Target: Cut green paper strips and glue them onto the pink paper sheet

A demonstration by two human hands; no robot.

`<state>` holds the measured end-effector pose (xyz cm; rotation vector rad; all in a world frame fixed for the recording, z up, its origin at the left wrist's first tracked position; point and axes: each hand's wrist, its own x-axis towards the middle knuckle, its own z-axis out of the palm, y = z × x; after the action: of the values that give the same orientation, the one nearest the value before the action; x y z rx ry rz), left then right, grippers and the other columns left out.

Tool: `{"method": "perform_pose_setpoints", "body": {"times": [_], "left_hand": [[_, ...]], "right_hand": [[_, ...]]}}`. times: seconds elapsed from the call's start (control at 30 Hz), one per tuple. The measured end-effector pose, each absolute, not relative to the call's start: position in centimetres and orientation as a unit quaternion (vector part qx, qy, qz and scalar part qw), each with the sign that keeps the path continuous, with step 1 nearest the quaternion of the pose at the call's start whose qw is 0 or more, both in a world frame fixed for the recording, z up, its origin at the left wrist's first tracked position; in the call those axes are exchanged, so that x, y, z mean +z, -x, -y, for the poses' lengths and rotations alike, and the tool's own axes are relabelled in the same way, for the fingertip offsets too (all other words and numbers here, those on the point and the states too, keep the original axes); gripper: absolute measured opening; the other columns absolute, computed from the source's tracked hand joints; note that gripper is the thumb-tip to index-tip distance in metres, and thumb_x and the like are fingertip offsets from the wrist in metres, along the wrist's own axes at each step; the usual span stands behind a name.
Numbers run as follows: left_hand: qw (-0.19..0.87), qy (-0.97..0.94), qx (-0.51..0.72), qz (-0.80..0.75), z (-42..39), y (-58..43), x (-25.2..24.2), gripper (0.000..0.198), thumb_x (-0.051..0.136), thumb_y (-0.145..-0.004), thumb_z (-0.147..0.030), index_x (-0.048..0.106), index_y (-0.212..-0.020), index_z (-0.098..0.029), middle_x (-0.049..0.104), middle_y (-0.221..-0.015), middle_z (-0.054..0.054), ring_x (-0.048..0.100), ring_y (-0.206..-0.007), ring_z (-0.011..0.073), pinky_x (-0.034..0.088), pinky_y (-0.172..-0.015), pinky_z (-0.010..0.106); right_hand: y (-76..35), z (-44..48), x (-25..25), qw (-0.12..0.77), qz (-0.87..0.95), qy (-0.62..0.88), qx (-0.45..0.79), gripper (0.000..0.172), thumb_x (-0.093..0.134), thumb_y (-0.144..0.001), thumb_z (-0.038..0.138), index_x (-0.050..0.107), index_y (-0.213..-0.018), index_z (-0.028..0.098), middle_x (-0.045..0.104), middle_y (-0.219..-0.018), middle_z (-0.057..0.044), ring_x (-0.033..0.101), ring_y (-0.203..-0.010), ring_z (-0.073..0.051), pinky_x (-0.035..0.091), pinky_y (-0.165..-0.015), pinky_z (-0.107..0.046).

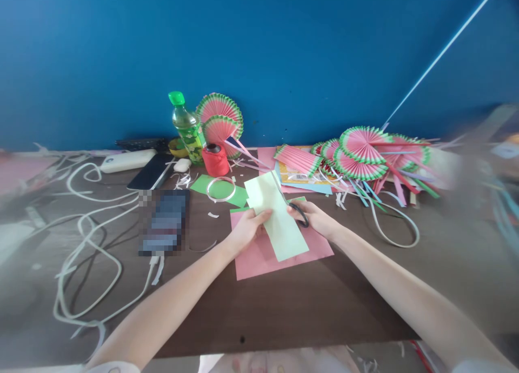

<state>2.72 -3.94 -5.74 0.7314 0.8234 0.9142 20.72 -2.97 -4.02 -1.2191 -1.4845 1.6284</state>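
A pale green sheet of paper point(284, 235) is pinched along its left side by my left hand point(249, 230), thumb on top. My right hand point(313, 216) is closed around the dark handles of a pair of scissors point(299, 213), whose blades lie at the paper's upper right edge. Beneath both hands a pink sheet point(255, 259) with a green strip along its top lies on the table. A piece of green paper point(203, 185) and a roll of white tape point(221, 190) are just beyond my left hand.
Pleated pink-and-green paper fans point(365, 146) are heaped at the back right, more stand behind a green-capped bottle point(188, 130). A red spool point(215, 159) is beside it. Phones and looping white cables point(117, 259) spread over the left. Paper scraps lie about.
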Motion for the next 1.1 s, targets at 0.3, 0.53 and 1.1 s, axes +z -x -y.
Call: {"method": "perform_pose_setpoints", "body": {"times": [0.3,0.53,1.1], "left_hand": [[0.767,-0.331,0.409,-0.367,4.0,-2.8,-6.2,0.03,0.069,-0.068,-0.029,0.065,-0.092,-0.011,0.07,-0.094,0.012,0.065,-0.083,0.0228,0.051,-0.077,0.035],[0.764,-0.329,0.41,-0.374,4.0,-2.8,-6.0,0.028,0.068,-0.07,-0.028,0.066,-0.093,-0.011,0.069,-0.094,0.012,0.065,-0.082,0.0231,0.05,-0.079,0.037],[0.736,-0.286,0.452,-0.414,2.8,-2.1,-5.1,0.013,0.061,-0.071,-0.017,0.066,-0.082,-0.01,0.07,-0.082,0.01,0.065,-0.075,0.0202,0.051,-0.074,0.034]], "right_hand": [[-20.2,3.1,-4.0,0.334,0.552,0.463,0.608,0.037,0.065,-0.065,0.051,0.054,-0.074,0.017,0.056,-0.07,0.001,0.052,-0.071,-0.016,0.041,-0.072,-0.03],[-20.1,3.3,-3.8,0.335,0.561,0.475,0.59,0.042,0.065,-0.063,0.055,0.053,-0.075,0.017,0.054,-0.071,0.001,0.05,-0.072,-0.015,0.04,-0.069,-0.028],[-20.9,2.7,-4.1,0.387,0.556,0.45,0.582,0.04,0.052,-0.074,0.057,0.048,-0.067,0.018,0.052,-0.064,-0.001,0.047,-0.058,-0.013,0.035,-0.056,-0.028]]}}
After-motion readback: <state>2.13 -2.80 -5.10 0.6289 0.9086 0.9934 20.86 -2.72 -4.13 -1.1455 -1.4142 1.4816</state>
